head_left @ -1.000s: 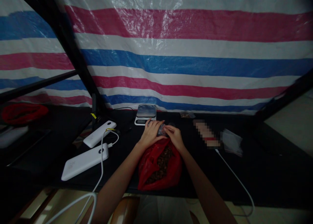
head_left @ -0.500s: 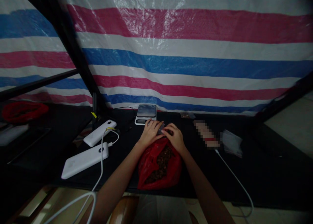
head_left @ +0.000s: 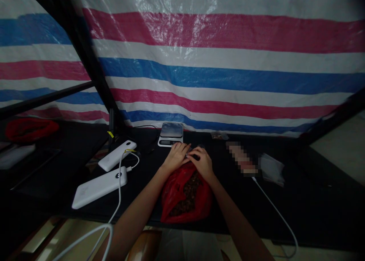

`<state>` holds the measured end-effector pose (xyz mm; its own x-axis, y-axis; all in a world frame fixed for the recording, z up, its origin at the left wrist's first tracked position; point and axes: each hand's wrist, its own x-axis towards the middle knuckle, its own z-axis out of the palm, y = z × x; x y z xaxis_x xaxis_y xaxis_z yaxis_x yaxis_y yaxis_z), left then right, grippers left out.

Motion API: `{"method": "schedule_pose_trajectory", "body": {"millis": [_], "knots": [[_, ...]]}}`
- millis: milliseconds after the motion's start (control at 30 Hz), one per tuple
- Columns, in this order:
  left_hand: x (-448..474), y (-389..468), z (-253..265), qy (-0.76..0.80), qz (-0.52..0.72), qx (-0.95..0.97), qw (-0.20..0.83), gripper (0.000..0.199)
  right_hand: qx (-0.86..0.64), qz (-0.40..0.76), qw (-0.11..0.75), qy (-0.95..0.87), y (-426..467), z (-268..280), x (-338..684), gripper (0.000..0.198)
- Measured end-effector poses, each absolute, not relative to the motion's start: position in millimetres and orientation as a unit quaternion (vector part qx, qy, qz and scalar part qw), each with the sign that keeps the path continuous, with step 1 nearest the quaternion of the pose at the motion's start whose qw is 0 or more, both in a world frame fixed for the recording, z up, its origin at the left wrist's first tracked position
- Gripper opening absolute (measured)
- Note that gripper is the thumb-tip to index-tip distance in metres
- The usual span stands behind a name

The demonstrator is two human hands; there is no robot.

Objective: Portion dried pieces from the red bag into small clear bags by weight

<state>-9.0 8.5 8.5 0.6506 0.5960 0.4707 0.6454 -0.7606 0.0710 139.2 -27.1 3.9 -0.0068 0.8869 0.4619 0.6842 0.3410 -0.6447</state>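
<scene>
Above the far rim of an open red plastic bag (head_left: pixel 172 198), my two hands meet. Dark brown loose pieces (head_left: pixel 191 188), too small to name, fill that bag. My left hand (head_left: pixel 177 155) has its fingers closed at the edge of a small clear plastic bag (head_left: pixel 187 155), mostly hidden by the fingers. From the other side, my right hand (head_left: pixel 203 161) pinches the same small bag with thumb and forefinger. Just beyond my left fingers stands a white kitchen scale (head_left: pixel 171 131) with nothing on its plate.
Two white power banks (head_left: pixel 98 188) with cables lie left on the black table (head_left: pixel 142 200). To the right are a blurred-out phone-like item (head_left: pixel 242 160) on a white cable, clear bags (head_left: pixel 272 169) and a small filled bag (head_left: pixel 219 136). Another red bag (head_left: pixel 31 129) sits far left.
Both hands stay over the red bag's far edge. My fingers have shifted slightly and come closer together, so less of the small clear bag shows. The view has tilted a little.
</scene>
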Motion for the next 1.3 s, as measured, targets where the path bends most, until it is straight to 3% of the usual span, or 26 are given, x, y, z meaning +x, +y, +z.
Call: {"method": "schedule_pose_trajectory", "body": {"millis": [367,567,700,900,1067,1167,1300], "knots": [[-8.7,12.0,7.2,-0.372,-0.250,-0.893,0.050,0.048,-0.493,0.250,0.546,-0.630,-19.6,-2.1,140.5,0.016],[-11.0,11.4,11.2,-0.387,-0.281,-0.876,0.058,0.047,-0.526,0.204,0.544,-0.621,-22.1,10.0,156.8,0.019],[-15.2,12.4,13.9,-0.413,-0.331,-0.848,0.040,0.037,-0.599,0.148,0.571,-0.542,-21.0,11.5,184.1,0.024],[-19.4,12.5,16.2,-0.423,-0.367,-0.828,0.022,0.028,-0.632,0.127,0.546,-0.536,-17.0,1.7,203.8,0.042],[-21.2,12.1,18.3,-0.428,-0.369,-0.825,-0.004,0.026,-0.584,0.131,0.526,-0.605,-5.5,-18.2,204.0,0.072],[-21.6,8.9,18.9,-0.428,-0.364,-0.827,-0.005,0.027,-0.618,0.121,0.463,-0.624,-0.8,-30.8,202.3,0.072],[-20.8,8.5,20.1,-0.437,-0.369,-0.820,0.028,0.028,-0.659,0.078,0.420,-0.619,-5.0,-35.1,189.8,0.056]]}}
